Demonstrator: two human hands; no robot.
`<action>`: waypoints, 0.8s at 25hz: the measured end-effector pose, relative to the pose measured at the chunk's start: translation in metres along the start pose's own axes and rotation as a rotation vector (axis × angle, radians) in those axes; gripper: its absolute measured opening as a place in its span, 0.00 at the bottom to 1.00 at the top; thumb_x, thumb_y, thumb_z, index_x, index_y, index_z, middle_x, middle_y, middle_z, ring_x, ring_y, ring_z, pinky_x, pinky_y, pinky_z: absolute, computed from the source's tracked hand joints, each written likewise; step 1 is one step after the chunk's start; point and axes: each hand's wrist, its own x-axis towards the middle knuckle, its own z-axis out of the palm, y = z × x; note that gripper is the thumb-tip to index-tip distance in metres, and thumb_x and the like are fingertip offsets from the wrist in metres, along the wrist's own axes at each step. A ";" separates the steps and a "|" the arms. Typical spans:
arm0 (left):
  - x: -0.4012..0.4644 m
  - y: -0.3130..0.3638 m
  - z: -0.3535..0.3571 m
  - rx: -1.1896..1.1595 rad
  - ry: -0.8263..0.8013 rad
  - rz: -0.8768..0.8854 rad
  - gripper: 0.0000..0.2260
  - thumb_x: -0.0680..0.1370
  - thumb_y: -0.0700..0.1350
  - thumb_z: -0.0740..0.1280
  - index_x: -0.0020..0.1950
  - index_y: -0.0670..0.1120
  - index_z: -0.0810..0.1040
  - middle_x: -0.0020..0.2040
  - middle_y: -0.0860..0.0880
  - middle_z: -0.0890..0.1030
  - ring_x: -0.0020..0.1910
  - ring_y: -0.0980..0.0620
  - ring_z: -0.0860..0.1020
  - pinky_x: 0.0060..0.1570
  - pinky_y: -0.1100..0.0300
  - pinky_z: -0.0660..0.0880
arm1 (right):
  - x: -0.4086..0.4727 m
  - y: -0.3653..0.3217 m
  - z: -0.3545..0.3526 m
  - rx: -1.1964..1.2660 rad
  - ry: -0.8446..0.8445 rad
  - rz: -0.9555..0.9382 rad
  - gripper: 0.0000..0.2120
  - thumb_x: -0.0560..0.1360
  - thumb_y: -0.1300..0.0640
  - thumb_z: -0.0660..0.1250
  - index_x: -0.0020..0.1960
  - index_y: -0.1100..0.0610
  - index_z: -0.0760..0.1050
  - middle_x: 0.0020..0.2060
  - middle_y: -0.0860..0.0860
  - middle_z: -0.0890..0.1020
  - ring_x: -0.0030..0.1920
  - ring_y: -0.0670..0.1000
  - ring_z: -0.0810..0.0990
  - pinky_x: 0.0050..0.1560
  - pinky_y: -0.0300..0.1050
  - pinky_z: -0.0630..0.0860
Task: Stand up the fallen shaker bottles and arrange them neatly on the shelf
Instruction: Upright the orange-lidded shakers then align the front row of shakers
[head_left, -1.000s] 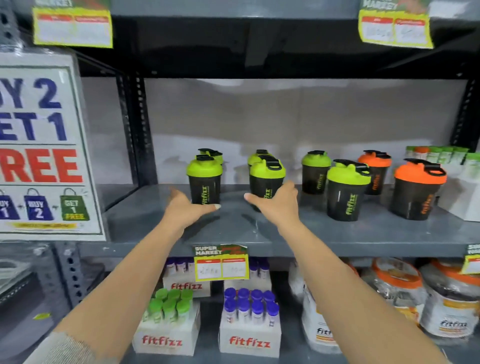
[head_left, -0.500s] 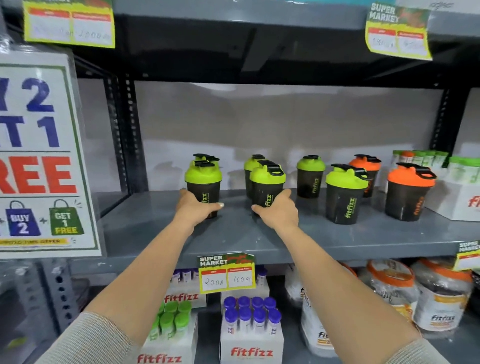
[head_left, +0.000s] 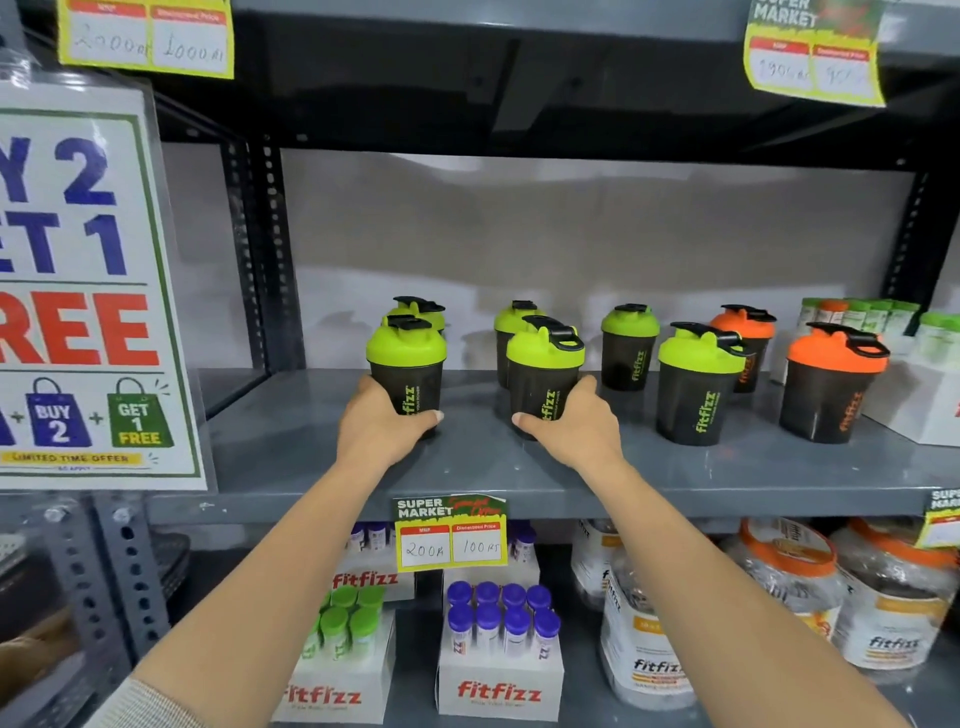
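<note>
Several black shaker bottles stand upright in two rows on the grey shelf. My left hand grips the base of the front-left green-lidded shaker. My right hand grips the base of the second front green-lidded shaker. Behind these two stand other green-lidded shakers. To the right stand a back-row green-lidded shaker, a front green-lidded shaker, a back orange-lidded shaker and a front orange-lidded shaker. No bottle lies on its side.
A big "Buy 2 Get 1 Free" sign hangs at the left. A white box of small bottles sits at the shelf's right end. Below are fitfizz tube boxes and large jars. A price tag hangs on the shelf edge.
Both hands have reached forward from the shelf surface and closed around the bases of the two front-left shakers. The view has moved closer.
</note>
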 end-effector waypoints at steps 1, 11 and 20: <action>-0.003 0.001 0.000 0.007 0.011 0.002 0.30 0.65 0.53 0.77 0.60 0.42 0.69 0.55 0.43 0.78 0.53 0.42 0.77 0.45 0.53 0.73 | -0.001 0.000 -0.001 -0.002 -0.002 -0.004 0.36 0.65 0.42 0.76 0.61 0.61 0.64 0.59 0.58 0.78 0.59 0.62 0.77 0.51 0.51 0.74; -0.019 0.002 -0.001 0.009 0.057 -0.006 0.27 0.66 0.54 0.76 0.57 0.43 0.69 0.53 0.44 0.79 0.49 0.43 0.77 0.42 0.56 0.72 | -0.006 0.008 0.000 0.037 0.004 -0.044 0.33 0.66 0.42 0.75 0.58 0.60 0.64 0.56 0.57 0.79 0.56 0.61 0.78 0.49 0.51 0.74; -0.020 0.002 -0.003 -0.025 0.035 0.006 0.27 0.67 0.52 0.76 0.58 0.43 0.69 0.53 0.44 0.79 0.51 0.43 0.77 0.45 0.55 0.73 | -0.007 0.007 0.003 0.025 0.019 -0.060 0.32 0.67 0.42 0.75 0.58 0.61 0.64 0.56 0.58 0.78 0.56 0.62 0.78 0.50 0.53 0.75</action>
